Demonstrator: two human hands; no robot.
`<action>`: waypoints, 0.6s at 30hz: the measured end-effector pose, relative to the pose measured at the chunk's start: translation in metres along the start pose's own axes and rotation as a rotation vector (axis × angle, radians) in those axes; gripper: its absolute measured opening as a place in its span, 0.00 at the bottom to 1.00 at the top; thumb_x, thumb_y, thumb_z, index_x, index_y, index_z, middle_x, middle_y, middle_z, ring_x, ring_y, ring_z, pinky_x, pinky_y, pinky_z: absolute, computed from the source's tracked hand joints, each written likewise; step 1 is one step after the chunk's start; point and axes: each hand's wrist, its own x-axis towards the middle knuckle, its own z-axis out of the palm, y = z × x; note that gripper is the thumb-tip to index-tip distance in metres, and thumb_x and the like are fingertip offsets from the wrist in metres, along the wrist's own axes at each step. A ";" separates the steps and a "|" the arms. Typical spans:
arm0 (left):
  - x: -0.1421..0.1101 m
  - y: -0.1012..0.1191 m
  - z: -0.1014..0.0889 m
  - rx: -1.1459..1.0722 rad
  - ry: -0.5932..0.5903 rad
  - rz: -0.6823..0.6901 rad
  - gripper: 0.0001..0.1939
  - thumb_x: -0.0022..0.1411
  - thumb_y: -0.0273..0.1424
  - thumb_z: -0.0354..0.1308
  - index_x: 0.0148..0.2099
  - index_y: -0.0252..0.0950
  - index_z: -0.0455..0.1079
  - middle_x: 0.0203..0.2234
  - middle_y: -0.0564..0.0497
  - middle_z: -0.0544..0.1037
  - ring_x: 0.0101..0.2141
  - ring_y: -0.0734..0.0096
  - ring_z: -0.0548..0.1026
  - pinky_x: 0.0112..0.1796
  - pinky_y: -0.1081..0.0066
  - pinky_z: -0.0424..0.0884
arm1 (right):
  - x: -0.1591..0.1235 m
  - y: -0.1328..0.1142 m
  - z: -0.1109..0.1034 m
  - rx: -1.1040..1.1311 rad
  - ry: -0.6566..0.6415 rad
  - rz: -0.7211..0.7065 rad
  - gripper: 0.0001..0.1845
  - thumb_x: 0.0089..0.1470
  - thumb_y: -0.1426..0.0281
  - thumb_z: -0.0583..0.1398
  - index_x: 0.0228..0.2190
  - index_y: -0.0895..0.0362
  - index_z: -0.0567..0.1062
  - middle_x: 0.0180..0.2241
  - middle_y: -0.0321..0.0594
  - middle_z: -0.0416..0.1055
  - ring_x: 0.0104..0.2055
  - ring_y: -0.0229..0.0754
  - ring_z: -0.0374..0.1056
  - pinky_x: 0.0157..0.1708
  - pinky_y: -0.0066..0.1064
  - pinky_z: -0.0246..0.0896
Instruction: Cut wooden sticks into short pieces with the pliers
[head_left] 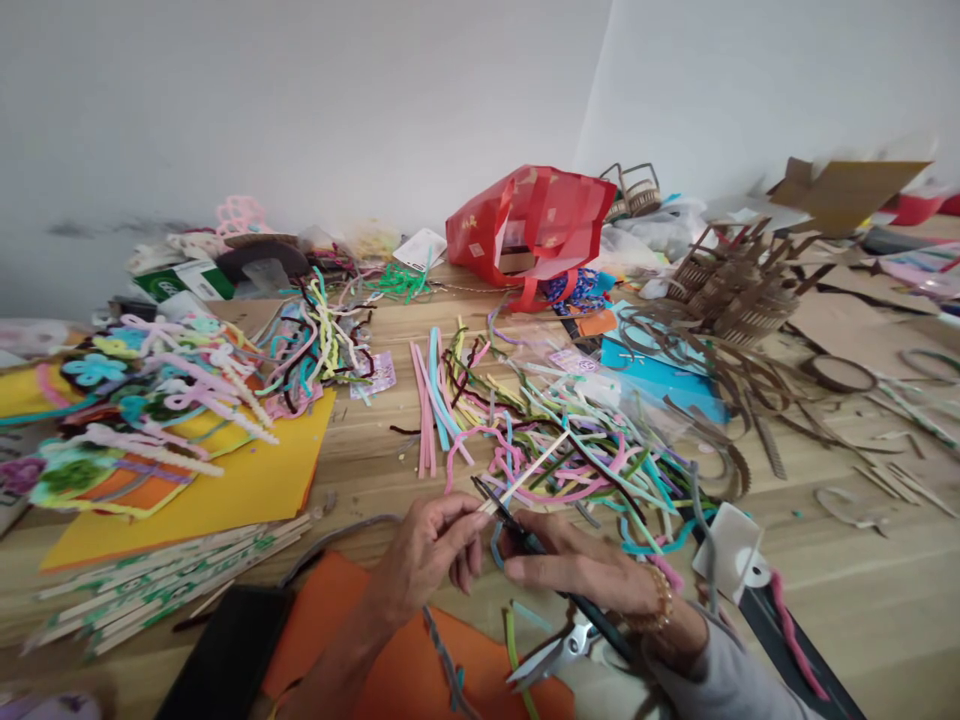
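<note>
A wood-grain table (817, 590) bears everything here, its middle covered by a loose heap of multicoloured chenille stems (600, 470). A red tote bag (487, 230) lies tipped behind them. An orange sheet (405, 660) is spread at the near edge, partly beneath the forearms. The right hand (577, 560) wraps its fingers round a black plier-like tool (525, 535); the left hand (439, 545) pinches a pale, slim stick (536, 468) between thumb and fingers. Silver-bladed scissors (559, 648) lie below the right hand. The stick slants over the heap, crossing the tool's tip near the left fingertips; whether its jaws grip it, I cannot tell.
</note>
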 end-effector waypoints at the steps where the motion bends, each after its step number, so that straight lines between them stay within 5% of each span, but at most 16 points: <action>1: -0.002 0.002 0.001 0.020 0.013 0.003 0.17 0.62 0.44 0.52 0.34 0.34 0.68 0.15 0.57 0.70 0.13 0.78 0.66 0.17 0.78 0.64 | 0.000 0.000 0.000 -0.016 0.001 0.030 0.22 0.53 0.56 0.60 0.45 0.56 0.72 0.39 0.37 0.69 0.41 0.44 0.62 0.43 0.33 0.58; 9: -0.015 0.013 0.015 0.535 0.249 0.214 0.13 0.66 0.34 0.49 0.32 0.37 0.71 0.16 0.56 0.69 0.19 0.75 0.68 0.23 0.77 0.63 | -0.004 -0.010 0.006 0.058 0.035 0.154 0.13 0.48 0.65 0.61 0.38 0.54 0.72 0.33 0.37 0.66 0.36 0.43 0.60 0.36 0.33 0.55; 14: -0.019 0.008 0.028 0.850 0.426 0.470 0.13 0.67 0.27 0.45 0.37 0.39 0.71 0.28 0.50 0.79 0.29 0.70 0.76 0.32 0.75 0.67 | -0.010 -0.008 0.007 0.148 0.062 0.127 0.16 0.48 0.67 0.60 0.41 0.54 0.74 0.36 0.40 0.70 0.42 0.49 0.63 0.42 0.37 0.58; 18: -0.019 0.007 0.034 1.026 0.497 0.561 0.13 0.66 0.23 0.44 0.36 0.38 0.69 0.28 0.50 0.79 0.28 0.69 0.77 0.30 0.74 0.67 | -0.013 0.001 0.012 0.138 0.103 0.173 0.24 0.50 0.62 0.61 0.50 0.53 0.71 0.42 0.43 0.71 0.50 0.55 0.61 0.52 0.44 0.54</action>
